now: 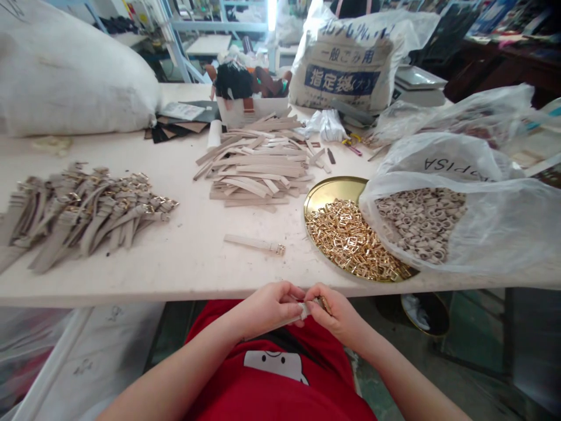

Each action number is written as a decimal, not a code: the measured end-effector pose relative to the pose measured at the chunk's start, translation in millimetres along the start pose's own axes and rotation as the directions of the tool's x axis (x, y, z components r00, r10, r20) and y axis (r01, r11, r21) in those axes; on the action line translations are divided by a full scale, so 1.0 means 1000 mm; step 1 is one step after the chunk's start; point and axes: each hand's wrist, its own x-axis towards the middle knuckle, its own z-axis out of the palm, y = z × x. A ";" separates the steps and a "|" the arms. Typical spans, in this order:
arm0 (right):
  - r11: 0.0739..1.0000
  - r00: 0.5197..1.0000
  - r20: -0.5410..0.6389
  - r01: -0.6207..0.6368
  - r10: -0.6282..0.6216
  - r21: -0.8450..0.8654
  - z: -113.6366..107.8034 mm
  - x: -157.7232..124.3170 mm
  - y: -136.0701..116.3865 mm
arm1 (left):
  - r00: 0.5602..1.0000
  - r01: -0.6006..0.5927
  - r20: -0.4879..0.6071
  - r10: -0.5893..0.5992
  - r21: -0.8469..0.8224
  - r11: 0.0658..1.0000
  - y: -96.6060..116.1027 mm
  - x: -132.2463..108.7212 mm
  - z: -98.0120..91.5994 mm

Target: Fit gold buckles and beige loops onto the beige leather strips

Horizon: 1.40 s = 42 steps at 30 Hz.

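Both hands meet just below the table's front edge, over my lap. My left hand (272,307) is closed on a pale beige strap (294,318) that runs down to the left under the fingers. My right hand (333,313) pinches the strap's other end together with a small gold buckle (325,303). One finished strap with a gold buckle (255,244) lies flat on the white table (184,257) a little beyond my hands.
A gold round tray (324,193) of gold buckles sits right of centre, overlapped by a clear bag of beige loops (421,222). Plain straps are stacked mid-table (258,169). Buckled straps are piled at left (83,210). Large sacks and a box stand at the back.
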 end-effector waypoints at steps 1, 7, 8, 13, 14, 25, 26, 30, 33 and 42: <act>1.000 1.000 0.021 0.008 -0.008 0.001 0.000 -0.001 -0.002 | 1.000 0.018 0.011 -0.018 -0.015 1.000 0.000 -0.001 0.001; 1.000 0.992 0.126 0.010 -0.011 0.013 0.000 -0.011 -0.005 | 0.997 0.054 0.056 -0.052 -0.032 0.998 -0.001 -0.006 0.011; 1.000 0.994 0.112 0.008 -0.009 0.013 0.000 -0.013 -0.004 | 0.998 0.052 0.040 -0.051 -0.031 0.998 -0.001 -0.007 0.012; 0.999 0.995 -0.098 0.030 -0.033 -0.028 0.012 -0.020 -0.002 | 0.989 0.110 0.083 -0.120 0.110 0.988 -0.002 -0.019 0.010; 0.998 0.993 -0.105 0.053 -0.056 -0.039 0.014 -0.020 -0.004 | 0.986 0.116 0.104 -0.131 0.139 0.984 -0.003 -0.021 0.010; 0.993 0.980 -0.161 0.115 -0.117 -0.026 0.016 0.005 -0.008 | 0.997 -0.051 -0.026 0.071 0.471 0.881 0.012 -0.027 -0.013; 0.992 0.976 -0.173 0.126 -0.129 -0.031 0.016 0.011 -0.008 | 0.995 -0.054 -0.043 0.088 0.503 0.862 0.015 -0.027 -0.018; 0.981 0.959 -0.212 0.171 -0.186 -0.086 0.016 0.049 -0.016 | 0.980 -0.089 -0.079 0.180 0.639 0.764 0.032 -0.012 -0.044; 0.964 0.941 -0.286 0.114 -0.182 -0.240 0.012 0.090 -0.023 | 0.914 -0.079 -0.220 0.340 0.727 0.682 0.042 0.011 -0.074; 0.838 0.903 -0.290 0.122 -0.315 -0.531 0.029 0.148 -0.006 | 0.780 -0.090 -0.500 0.376 0.505 0.858 0.035 0.055 -0.143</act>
